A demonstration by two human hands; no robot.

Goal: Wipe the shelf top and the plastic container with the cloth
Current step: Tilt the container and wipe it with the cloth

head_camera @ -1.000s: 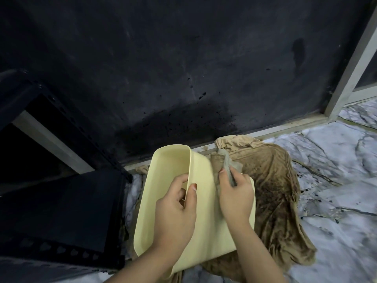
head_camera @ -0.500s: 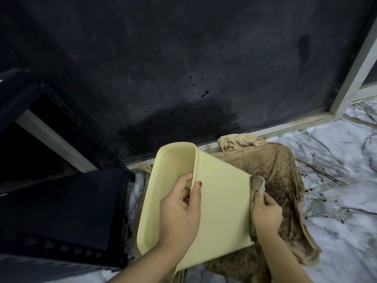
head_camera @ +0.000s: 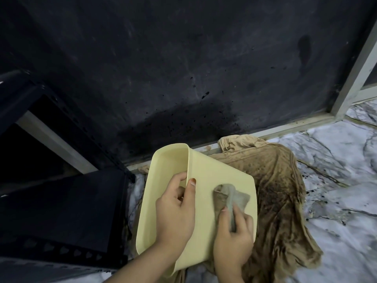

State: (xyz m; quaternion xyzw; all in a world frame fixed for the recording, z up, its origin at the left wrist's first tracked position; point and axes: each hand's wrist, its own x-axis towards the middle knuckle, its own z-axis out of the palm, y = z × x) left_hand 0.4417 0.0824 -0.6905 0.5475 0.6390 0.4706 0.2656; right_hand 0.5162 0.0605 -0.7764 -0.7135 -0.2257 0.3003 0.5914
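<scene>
Near centre, above the soiled brown cloth on the floor — container wiping in progress.

Left hand point(head_camera: 175, 213) grips the plastic container point(head_camera: 201, 178) at its rim, thumb over the outer wall and fingers curled inside; the pale yellow container is tilted on its side, long axis running near-left to far-right, opening facing left. Right hand point(head_camera: 232, 240) pinches the small grey-brown cloth point(head_camera: 230, 198) and presses it against the outer face, just right of the left thumb. Unwiped face lies to the far side of the cloth (judged) — right hand is nearer. Plastic appears smooth and matte.
</scene>
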